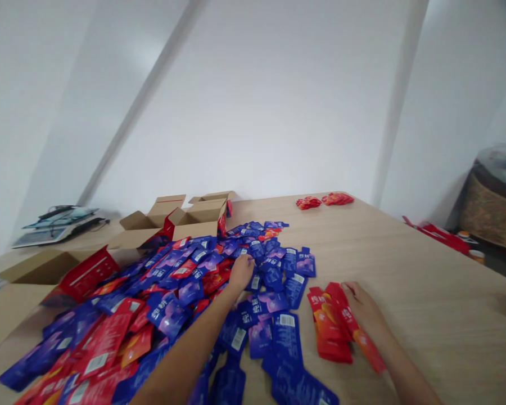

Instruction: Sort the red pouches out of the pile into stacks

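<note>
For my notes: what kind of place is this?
Probably a small packing or sorting room: a wooden table heaped with blue and red sachets, open cardboard boxes, what looks like a scale.

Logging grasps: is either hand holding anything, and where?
Nothing is lifted: the left hand touches the pouch pile; the right hand rests at the right edge of the red stack; a closed grip cannot be told.

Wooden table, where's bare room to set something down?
The light wooden table is bare right of the red pouch stack under the right hand, and between the blue-and-red pouch pile and two far red heaps. Left side crowded, cardboard boxes included.
</note>
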{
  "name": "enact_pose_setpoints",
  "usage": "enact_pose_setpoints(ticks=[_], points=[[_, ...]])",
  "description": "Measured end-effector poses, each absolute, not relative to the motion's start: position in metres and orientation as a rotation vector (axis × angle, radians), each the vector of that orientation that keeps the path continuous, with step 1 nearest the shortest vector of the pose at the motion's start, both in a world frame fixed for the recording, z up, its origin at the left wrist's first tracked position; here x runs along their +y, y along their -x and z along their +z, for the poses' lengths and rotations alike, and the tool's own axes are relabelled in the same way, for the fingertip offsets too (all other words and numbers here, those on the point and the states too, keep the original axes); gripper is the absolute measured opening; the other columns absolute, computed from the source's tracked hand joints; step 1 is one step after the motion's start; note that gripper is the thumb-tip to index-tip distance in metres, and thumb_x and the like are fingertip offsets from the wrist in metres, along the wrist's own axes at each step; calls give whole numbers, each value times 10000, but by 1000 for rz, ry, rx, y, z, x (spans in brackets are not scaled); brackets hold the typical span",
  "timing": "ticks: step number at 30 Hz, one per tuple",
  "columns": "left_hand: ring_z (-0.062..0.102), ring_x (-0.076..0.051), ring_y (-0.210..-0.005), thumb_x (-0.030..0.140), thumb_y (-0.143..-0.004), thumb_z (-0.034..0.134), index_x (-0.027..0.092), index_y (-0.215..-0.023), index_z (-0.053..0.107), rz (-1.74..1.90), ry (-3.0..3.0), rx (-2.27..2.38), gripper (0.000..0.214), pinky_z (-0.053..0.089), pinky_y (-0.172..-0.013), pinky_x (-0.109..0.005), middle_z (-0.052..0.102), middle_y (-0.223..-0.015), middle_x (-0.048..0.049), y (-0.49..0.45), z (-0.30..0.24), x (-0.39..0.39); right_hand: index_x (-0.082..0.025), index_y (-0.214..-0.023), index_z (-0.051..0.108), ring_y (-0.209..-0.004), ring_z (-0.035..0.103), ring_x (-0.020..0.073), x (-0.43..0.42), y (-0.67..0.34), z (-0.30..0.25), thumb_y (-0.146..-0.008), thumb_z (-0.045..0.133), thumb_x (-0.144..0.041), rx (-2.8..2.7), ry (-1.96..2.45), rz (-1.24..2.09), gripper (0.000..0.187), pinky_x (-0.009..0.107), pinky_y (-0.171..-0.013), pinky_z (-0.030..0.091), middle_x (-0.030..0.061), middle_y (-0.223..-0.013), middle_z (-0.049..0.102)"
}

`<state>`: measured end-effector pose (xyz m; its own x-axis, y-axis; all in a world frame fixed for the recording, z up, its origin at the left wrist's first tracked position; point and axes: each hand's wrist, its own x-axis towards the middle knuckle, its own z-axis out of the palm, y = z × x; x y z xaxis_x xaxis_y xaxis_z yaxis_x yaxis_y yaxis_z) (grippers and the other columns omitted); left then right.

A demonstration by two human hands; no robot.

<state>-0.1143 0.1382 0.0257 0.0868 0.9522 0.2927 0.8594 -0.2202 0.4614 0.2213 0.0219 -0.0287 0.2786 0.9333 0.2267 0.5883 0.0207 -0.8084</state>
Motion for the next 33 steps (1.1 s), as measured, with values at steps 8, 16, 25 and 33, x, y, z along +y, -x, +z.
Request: enact_pose_setpoints(ticks=[8,16,25,33], points=[[541,-211,-1139,217,-880,413,113,-1127,586,515,-2412,1817,319,372,-991,-303,616,-1178,-143,83,24,231,-208,-899,585,-913,623,228,21,-219,-28,-829,347,-446,-1425,1678,480,344,349,-864,459,97,-937,683],[527,-275,-1137,240,-873,422,108,-1136,587,308,-2520,1841,338,383,-963,-373,588,-1196,-196,61,11,298,-213,-906,623,-974,613,304,22,-247,-38,-773,423,-427,-1454,1775,264,322,463,-924,427,130,-994,688],[538,-285,-1073,246,-891,413,170,-1003,662,264,-2579,1841,283,414,-908,-390,638,-1039,-164,51,14,297,-229,-954,618,-1003,611,263,21,-209,-36,-777,413,-536,-1215,1628,624,409,419,-946,446,101,-1028,682],[486,-260,-1173,88,-821,461,120,-961,644,522,-2496,1651,232,299,-1042,-393,616,-1109,-165,57,45,233,-202,-999,585,-1035,589,272,17,-201,-31,-759,456,-512,-1111,1592,551,413,439,-963,426,110,-1052,657]])
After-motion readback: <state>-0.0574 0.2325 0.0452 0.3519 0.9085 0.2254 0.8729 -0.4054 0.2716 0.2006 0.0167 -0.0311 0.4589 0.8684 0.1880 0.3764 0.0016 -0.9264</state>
